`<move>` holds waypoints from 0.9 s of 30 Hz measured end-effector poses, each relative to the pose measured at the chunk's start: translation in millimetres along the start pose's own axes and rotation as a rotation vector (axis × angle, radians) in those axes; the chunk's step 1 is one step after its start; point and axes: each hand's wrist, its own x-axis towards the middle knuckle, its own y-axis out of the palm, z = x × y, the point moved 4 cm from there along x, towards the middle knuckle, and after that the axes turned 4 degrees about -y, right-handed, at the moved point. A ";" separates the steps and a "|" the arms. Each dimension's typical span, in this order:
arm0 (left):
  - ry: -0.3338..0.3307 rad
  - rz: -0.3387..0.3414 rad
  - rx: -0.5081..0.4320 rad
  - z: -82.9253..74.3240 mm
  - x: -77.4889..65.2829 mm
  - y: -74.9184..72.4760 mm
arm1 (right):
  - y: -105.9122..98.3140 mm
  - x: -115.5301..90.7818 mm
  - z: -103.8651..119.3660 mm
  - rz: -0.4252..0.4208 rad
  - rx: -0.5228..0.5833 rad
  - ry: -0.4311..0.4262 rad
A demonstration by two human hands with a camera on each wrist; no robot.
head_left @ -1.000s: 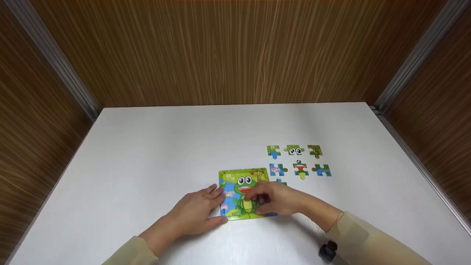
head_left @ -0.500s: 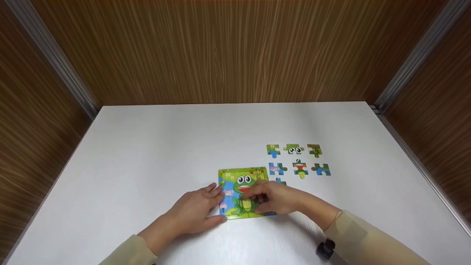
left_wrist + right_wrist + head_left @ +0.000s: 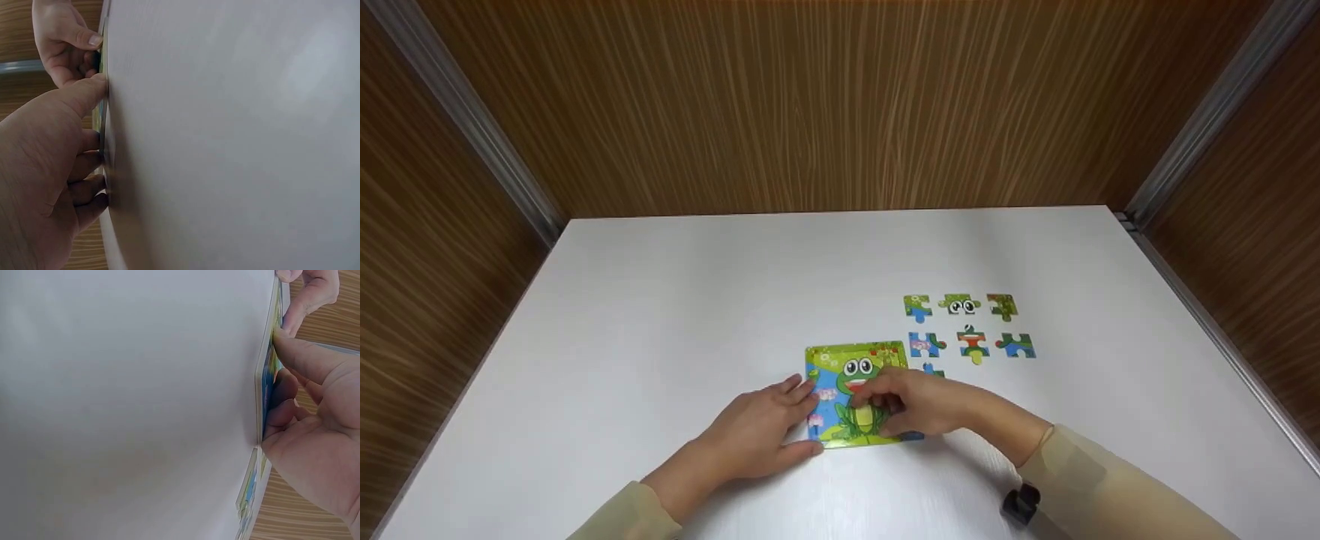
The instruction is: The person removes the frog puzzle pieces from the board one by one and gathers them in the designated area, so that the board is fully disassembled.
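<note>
A square puzzle board (image 3: 844, 349) with a cartoon frog picture lies flat near the table's front. My left hand (image 3: 757, 431) rests along its left side, fingers fairly straight on the edge and thumb at the lower left corner. Over the board's lower right part is my right hand (image 3: 934, 403), fingers bent, with thumb and fingertips spread on the picture. In the right wrist view, the right thumb (image 3: 306, 357) presses down on the board's face. The hand covers that area, so I cannot tell whether a piece is under its fingers.
Two rows of loose jigsaw pieces lie right of the board, among them an eyes piece (image 3: 960, 305) and a mouth piece (image 3: 973, 344). Below them, a blue and green piece (image 3: 934, 370) is partly behind the right hand. Wood-grain panels (image 3: 840, 105) enclose the white table (image 3: 697, 285).
The right fingertips have shifted slightly left over the frog's body in the last second. The left hand, the board and the loose pieces stay in place.
</note>
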 end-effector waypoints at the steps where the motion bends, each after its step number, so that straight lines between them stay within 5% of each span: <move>1: 0.001 0.000 0.000 0.0 -0.1 0.0 | 0.1 0.3 0.2 0.002 0.000 0.002; 27: -0.009 0.010 -0.006 1.4 -0.2 1.2 | 0.4 1.6 4.3 0.034 -0.035 0.003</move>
